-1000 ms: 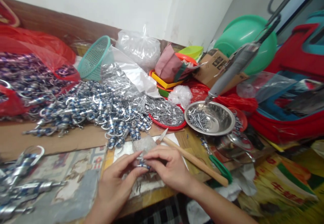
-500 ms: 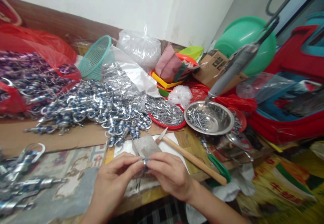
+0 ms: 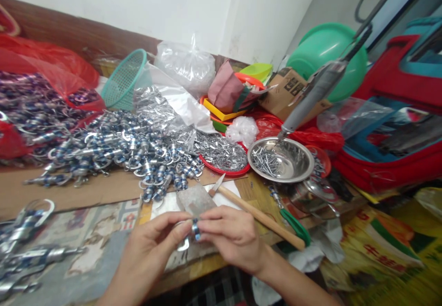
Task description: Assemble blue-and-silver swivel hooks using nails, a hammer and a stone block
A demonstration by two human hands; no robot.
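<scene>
In front of me, at the table's near edge, a small blue-and-silver metal hook fitting is held between the fingertips of both hands. My left hand pinches its left side, where a curved silver piece shows under the fingers. My right hand grips the blue-banded end, fingers closed. Parts of the fitting are hidden by the fingers. Just beyond lies a grey metal block on white paper. A tool with a wooden handle and a pointed metal end rests beside it.
A heap of similar hook fittings spreads across the left, with more close by at lower left. A red tray of small metal pieces and a steel bowl of pins stand beyond. A grey power screwdriver hangs over the bowl.
The fitting has turned in my fingers, so its blue band and curved silver piece show more. Both hands stay together; the whole view has shifted slightly.
</scene>
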